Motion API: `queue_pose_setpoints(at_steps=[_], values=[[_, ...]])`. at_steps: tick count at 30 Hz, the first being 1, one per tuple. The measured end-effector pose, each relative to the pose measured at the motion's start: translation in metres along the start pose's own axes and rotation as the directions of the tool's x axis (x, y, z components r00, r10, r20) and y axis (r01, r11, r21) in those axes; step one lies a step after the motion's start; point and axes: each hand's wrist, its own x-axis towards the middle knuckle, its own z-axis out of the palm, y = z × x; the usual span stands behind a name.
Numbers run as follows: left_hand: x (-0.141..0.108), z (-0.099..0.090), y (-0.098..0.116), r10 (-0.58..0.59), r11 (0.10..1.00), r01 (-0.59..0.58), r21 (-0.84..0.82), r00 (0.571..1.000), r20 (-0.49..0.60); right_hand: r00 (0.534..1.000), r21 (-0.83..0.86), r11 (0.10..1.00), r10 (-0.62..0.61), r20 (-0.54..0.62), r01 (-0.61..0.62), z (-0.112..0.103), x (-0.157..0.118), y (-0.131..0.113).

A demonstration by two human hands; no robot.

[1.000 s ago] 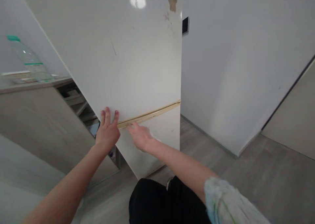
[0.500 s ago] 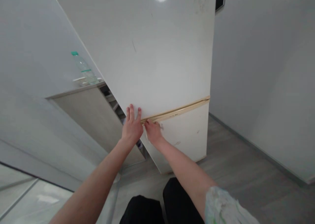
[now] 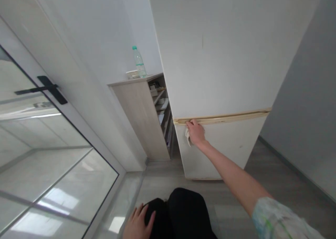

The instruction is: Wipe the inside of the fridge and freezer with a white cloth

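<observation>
A white refrigerator (image 3: 223, 57) has a yellowed trim strip (image 3: 236, 117) between its upper and lower doors. At the left part of this strip, my right hand (image 3: 196, 132) is closed on a whitish cloth (image 3: 188, 137), which hangs out beside the palm against the lower door. Its fingertips touch the strip. My left hand (image 3: 139, 222) lies on my black-clad knee at the bottom of the view, fingers spread, holding nothing.
Left of the refrigerator stands a wooden shelf cabinet (image 3: 136, 116) with a clear bottle (image 3: 140, 64) on top and items on its shelves. A glass door with a black handle (image 3: 52, 89) is at the far left. Grey floor (image 3: 160, 176) lies below.
My left hand has left the refrigerator's edge and come down to the knee. My right hand stays at the strip with the cloth. The view has turned left, showing the glass door's handle.
</observation>
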Motion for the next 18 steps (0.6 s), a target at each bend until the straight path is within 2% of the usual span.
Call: queue_pose_setpoints(at_steps=[2,5,7,10,13,15,18], values=[[-0.005,0.008,-0.009,-0.044,0.999,0.044,-0.021,0.999,0.000,1.000,0.001,1.000,0.006,-0.005,-0.006,0.000,0.002,-0.001],[-0.006,-0.001,-0.011,-0.079,0.996,0.079,-0.050,0.997,-0.003,1.000,0.006,1.000,0.028,0.012,-0.028,-0.005,-0.002,-0.004],[-0.008,-0.008,-0.016,-0.103,0.991,0.103,-0.084,0.995,0.009,1.000,0.029,0.999,0.012,-0.004,-0.012,-0.014,-0.016,-0.006],[-0.014,-0.012,-0.027,-0.146,0.982,0.150,-0.118,0.988,0.039,0.992,0.140,0.984,-0.105,-0.073,0.114,-0.037,-0.057,0.000],[-0.019,-0.010,-0.036,-0.155,0.978,0.161,-0.134,0.987,0.051,0.963,0.272,0.926,-0.236,-0.127,0.262,-0.072,-0.111,0.015],[-0.019,-0.007,-0.038,-0.153,0.977,0.159,-0.140,0.987,0.048,0.950,0.322,0.895,-0.280,-0.135,0.309,-0.097,-0.145,0.028],[-0.017,-0.003,-0.035,-0.127,0.984,0.131,-0.120,0.991,0.041,0.949,0.358,0.879,-0.297,-0.109,0.316,-0.136,-0.189,0.050]])
